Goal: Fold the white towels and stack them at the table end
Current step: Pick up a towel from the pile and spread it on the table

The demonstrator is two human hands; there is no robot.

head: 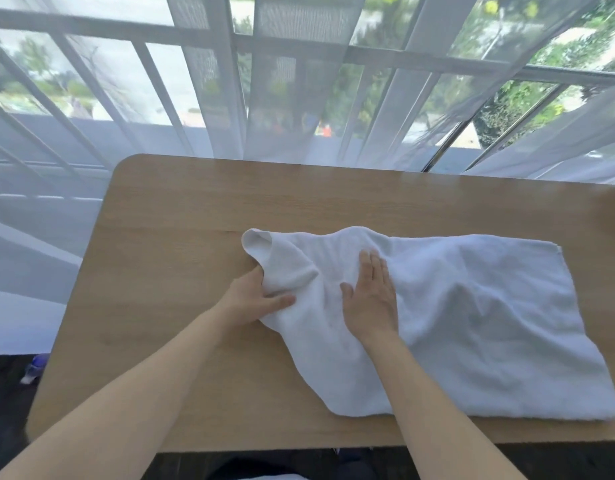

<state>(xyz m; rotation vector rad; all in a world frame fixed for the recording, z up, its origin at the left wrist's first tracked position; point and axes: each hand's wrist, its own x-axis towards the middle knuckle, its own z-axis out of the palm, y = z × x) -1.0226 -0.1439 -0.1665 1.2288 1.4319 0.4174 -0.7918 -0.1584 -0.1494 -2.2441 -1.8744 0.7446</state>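
My left hand (pixel 256 299) grips the bunched corner of the white towel (pixel 472 323) (soft, wrinkly) on the table (pixel 181 209). My right hand (pixel 370 294) presses it flat, fingers straight.

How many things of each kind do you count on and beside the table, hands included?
White terry towel spread on the table: 1
Light wooden table: 1
Bare hands, left hand and right hand: 2
Blue-capped bottle on the floor: 1
Total: 5

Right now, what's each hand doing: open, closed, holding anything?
Left hand: closed, gripping the left edge of the white towel.
Right hand: open, pressing flat on the towel.
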